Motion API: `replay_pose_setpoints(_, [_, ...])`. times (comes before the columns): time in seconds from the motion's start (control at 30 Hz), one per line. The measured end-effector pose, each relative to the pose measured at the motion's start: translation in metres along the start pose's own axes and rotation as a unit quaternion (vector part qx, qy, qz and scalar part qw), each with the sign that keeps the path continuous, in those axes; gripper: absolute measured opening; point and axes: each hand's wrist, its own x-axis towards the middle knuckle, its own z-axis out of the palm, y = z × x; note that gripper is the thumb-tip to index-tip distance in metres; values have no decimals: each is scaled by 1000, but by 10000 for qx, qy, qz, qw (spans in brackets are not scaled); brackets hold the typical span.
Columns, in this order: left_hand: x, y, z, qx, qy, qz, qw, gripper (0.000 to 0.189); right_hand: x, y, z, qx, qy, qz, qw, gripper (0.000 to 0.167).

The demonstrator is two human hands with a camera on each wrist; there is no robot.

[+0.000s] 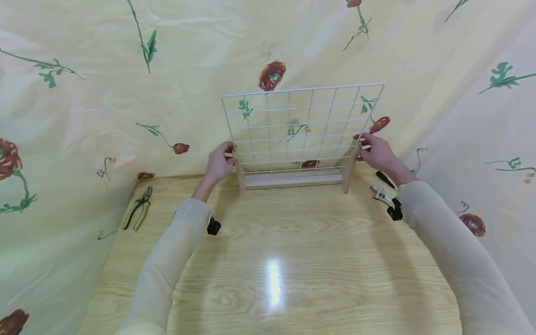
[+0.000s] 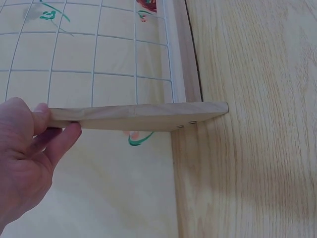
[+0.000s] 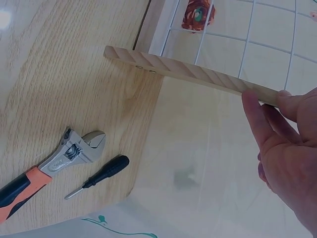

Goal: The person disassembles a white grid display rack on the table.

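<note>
A rack with a white wire grid (image 1: 303, 88) stands upright at the back of the table, wooden boards at both sides and a wooden crossbar (image 1: 293, 182) along the bottom. My left hand (image 1: 219, 164) pinches the upper end of the left side board (image 2: 143, 113) between thumb and fingers. On the other side, my right hand (image 1: 378, 152) pinches the top of the right side board (image 3: 188, 72) the same way. Metal fasteners (image 2: 187, 124) show on the outer face of the left board near its lower end, and similar ones (image 3: 146, 69) on the right board.
Pliers (image 1: 144, 208) with yellow and black handles lie at the table's left edge. To the right lie an adjustable wrench (image 3: 74, 152) with an orange and black handle and a small black screwdriver (image 3: 106, 171). Flower-patterned cloth (image 1: 188, 93) hangs behind and beside the wooden table (image 1: 234, 260).
</note>
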Motion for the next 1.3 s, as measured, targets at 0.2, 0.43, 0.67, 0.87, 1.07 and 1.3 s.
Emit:
replay_pose_setpoints(0.2, [1, 1, -2, 10, 30, 127, 9999, 38, 0, 0, -1, -106, 115, -153, 9998, 40])
replay_pose_setpoints(0.43, [-4, 3, -1, 20, 12, 102, 9999, 37, 1, 3, 0, -91, 49, -310, 9995, 38])
replay_pose_setpoints(0.67, [-7, 6, -2, 218, -29, 106, 9997, 36, 1, 1, 1, -176, 5, -153, 9997, 40])
replay_pose_setpoints(0.87, [-8, 6, -3, 228, -89, -12, 9997, 36, -2, -2, 2, -133, -33, -219, 9997, 40])
replay_pose_setpoints(1.07, [-11, 4, -3, 353, -139, 55, 9993, 34, -7, -1, 1, -161, -44, -389, 9991, 39])
replay_pose_setpoints(1.3, [-16, 4, -3, 469, -106, 132, 9988, 32, -11, -1, 2, -132, -97, -401, 9991, 39])
